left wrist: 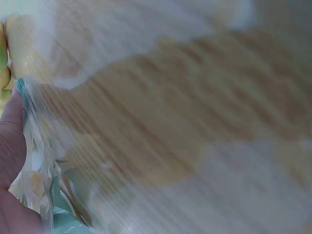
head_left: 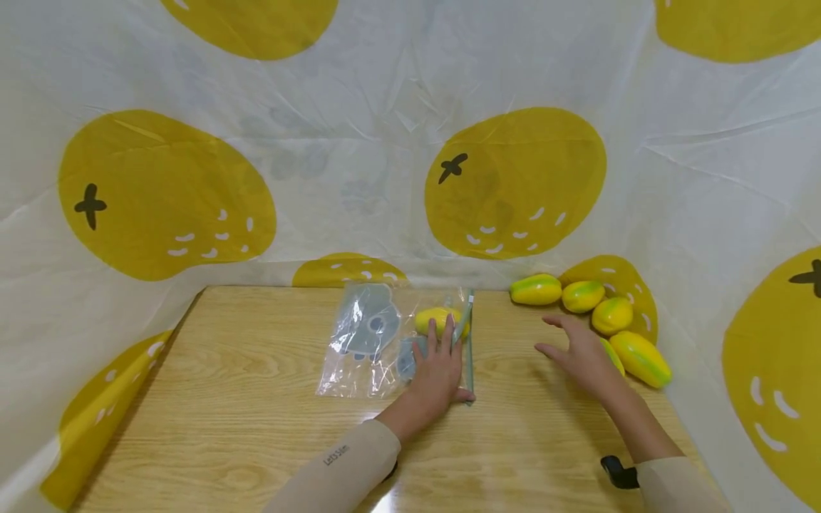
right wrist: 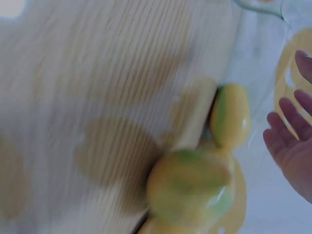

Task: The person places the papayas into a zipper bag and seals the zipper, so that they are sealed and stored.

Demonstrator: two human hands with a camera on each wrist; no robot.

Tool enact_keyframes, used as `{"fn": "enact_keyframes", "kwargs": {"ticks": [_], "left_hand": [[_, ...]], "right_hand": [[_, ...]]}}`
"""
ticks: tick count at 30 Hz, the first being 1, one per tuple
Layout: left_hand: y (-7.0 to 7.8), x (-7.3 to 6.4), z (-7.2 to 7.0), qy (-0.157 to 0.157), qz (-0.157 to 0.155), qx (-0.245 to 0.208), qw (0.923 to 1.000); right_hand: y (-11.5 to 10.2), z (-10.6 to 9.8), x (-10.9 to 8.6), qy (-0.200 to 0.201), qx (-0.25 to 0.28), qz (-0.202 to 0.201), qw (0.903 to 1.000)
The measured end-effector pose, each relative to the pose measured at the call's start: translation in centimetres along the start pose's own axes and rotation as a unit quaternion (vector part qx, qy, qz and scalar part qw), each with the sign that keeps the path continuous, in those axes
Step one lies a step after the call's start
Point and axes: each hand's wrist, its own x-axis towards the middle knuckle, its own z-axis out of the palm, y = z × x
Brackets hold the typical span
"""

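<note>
A clear plastic zip bag (head_left: 404, 381) with a pale blue-grey animal print lies on the table, its slider edge facing right. Inside it, towards that edge, is a yellow papaya (head_left: 431, 318), partly covered by my fingers. My left hand (head_left: 436, 374) rests over the bag's mouth with fingers spread and fairly straight; in the left wrist view its thumb (left wrist: 12, 141) lies along the bag's edge. My right hand (head_left: 580, 356) is raised beside several yellow-green papayas (head_left: 612, 315), thumb and index finger apart, holding nothing. In the right wrist view its fingers (right wrist: 290, 117) are loosely extended.
The papayas form a curved row along the table's back right edge, against a white cloth (head_left: 359, 178) printed with big yellow fruits. One papaya (head_left: 612, 356) is partly behind my right hand. Wood-grain table (head_left: 237, 356) surface extends left of the bag.
</note>
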Motion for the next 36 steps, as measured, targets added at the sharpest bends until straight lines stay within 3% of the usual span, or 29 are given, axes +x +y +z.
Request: {"fn": "enact_keyframes", "kwargs": {"ticks": [9, 22, 36], "left_hand": [[0.1, -0.1, 0.0, 0.000, -0.001, -0.009, 1.0000], [0.1, -0.2, 0.0, -0.002, -0.003, -0.020, 0.9998], [-0.2, -0.1, 0.2, 0.008, 0.001, -0.004, 1.0000]], "right_hand": [[3.3, -1.5, -3.3, 0.052, -0.026, 0.036, 0.9977], [5.1, -1.4, -5.7, 0.059, -0.048, 0.130, 0.9886], [6.4, -0.2, -5.9, 0.067, -0.023, 0.131, 0.9888]]}}
